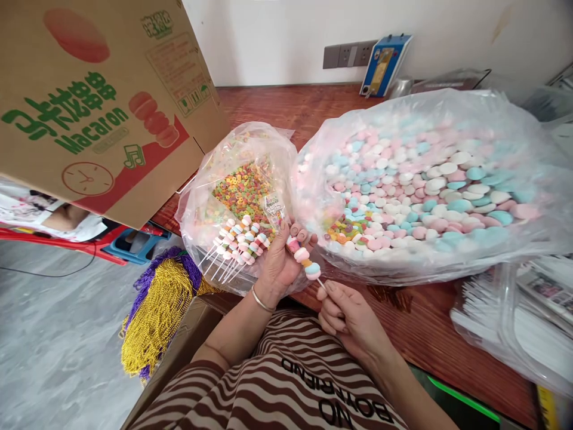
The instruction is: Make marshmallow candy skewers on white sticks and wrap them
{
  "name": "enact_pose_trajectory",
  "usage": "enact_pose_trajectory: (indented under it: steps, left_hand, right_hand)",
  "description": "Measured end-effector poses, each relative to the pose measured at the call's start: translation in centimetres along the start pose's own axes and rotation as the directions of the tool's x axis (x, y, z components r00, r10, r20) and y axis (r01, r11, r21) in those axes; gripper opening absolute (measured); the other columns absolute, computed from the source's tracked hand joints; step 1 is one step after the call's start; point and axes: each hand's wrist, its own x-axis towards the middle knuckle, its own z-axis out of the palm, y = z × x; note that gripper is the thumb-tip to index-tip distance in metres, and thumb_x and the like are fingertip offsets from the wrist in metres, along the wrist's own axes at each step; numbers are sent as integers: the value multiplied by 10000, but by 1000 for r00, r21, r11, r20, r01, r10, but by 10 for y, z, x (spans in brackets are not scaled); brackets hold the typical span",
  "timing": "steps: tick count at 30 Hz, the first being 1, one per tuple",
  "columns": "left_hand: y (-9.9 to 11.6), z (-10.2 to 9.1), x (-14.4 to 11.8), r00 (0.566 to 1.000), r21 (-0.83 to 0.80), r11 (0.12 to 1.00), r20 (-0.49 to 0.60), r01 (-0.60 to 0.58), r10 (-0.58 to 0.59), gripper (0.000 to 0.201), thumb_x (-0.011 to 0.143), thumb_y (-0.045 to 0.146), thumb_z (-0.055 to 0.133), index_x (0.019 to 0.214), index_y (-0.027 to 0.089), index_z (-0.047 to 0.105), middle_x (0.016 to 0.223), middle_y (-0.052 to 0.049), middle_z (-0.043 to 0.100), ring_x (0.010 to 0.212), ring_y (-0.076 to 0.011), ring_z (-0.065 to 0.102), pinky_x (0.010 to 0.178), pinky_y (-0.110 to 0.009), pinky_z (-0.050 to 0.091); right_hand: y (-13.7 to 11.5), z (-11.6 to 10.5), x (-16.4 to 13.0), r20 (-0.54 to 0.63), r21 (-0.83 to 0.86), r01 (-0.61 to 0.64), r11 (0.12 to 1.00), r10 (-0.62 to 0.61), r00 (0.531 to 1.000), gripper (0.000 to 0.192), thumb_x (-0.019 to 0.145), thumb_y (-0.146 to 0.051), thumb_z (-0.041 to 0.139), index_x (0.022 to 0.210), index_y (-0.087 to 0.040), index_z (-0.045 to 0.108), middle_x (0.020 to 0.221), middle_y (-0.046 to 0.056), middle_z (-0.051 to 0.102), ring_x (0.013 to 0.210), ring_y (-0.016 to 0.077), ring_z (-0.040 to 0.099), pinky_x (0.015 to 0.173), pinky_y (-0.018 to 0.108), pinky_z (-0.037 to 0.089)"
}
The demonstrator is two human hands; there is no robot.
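Note:
A candy skewer [302, 255] with pink, orange, blue and white pieces on a thin white stick is held between my hands. My left hand [280, 266] is closed around its upper end, and those fingers hide part of the candy. Lower down, my right hand [347, 310] pinches the stick. Beside my left hand lies a heap of finished-looking candy skewers [242, 239] on an open plastic bag [197, 197] of small colourful candy rings [246, 185]. To the right spreads a large clear bag [358, 122] of pastel candy discs [407, 203], with some candy rings [347, 227] near its front.
A tall cardboard box [116, 48] stands at the left. Behind are a blue device [385, 65] and wall sockets [349, 55]. White sticks in a plastic bag [496, 322] lie at right. Gold and purple bead strands [163, 310] hang left of the table [277, 104].

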Motion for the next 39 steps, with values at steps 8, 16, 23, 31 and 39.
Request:
enact_pose_trajectory:
  steps: [8, 16, 23, 31, 39]
  left_hand:
    - [-7, 4, -1, 997, -36, 998, -57, 57, -59, 298, 838, 429, 807, 832, 200, 617, 640, 61, 490, 610, -90, 544, 687, -254, 555]
    - [-13, 13, -10, 990, -46, 995, -110, 85, -89, 327, 936, 513, 662, 900, 191, 622, 676, 44, 515, 608, -100, 554, 665, -243, 544]
    - [-19, 0, -14, 989, -106, 985, 76, 136, -128, 298, 1015, 421, 544, 882, 175, 647, 765, -2, 587, 745, -141, 628, 788, -312, 564]
    - [-13, 4, -17, 989, 79, 991, -114, 104, -95, 259, 889, 401, 753, 840, 177, 634, 814, -3, 656, 743, -137, 655, 739, -285, 555]
    - [-36, -2, -27, 993, 107, 988, -51, 111, -106, 310, 865, 463, 763, 851, 172, 655, 773, -2, 671, 816, -159, 704, 811, -288, 573]
  right_hand:
    - [12, -15, 6, 270, -886, 464, 22, -788, 553, 121, 996, -196, 562, 949, -190, 673, 690, 26, 617, 635, 168, 559, 631, 310, 422]
    - [8, -6, 10, -36, -602, 443, 664, -577, 816, 239, 1035, -345, 513, 849, -212, 583, 572, -59, 473, 458, 111, 416, 518, 271, 390]
    - [2, 4, 12, 19, 147, 74, 986, -78, 997, 341, 946, -526, 615, 810, -216, 574, 504, -145, 225, 365, 58, 137, 423, 236, 306]
    - [3, -27, 17, 381, -908, 354, -223, -790, 479, 172, 1003, -166, 559, 881, -175, 679, 601, 0, 562, 584, 147, 470, 631, 325, 337]
    - [0, -1, 22, -47, -263, 276, 925, -298, 954, 321, 966, -483, 600, 811, -202, 617, 490, -98, 369, 399, 83, 287, 454, 250, 292]
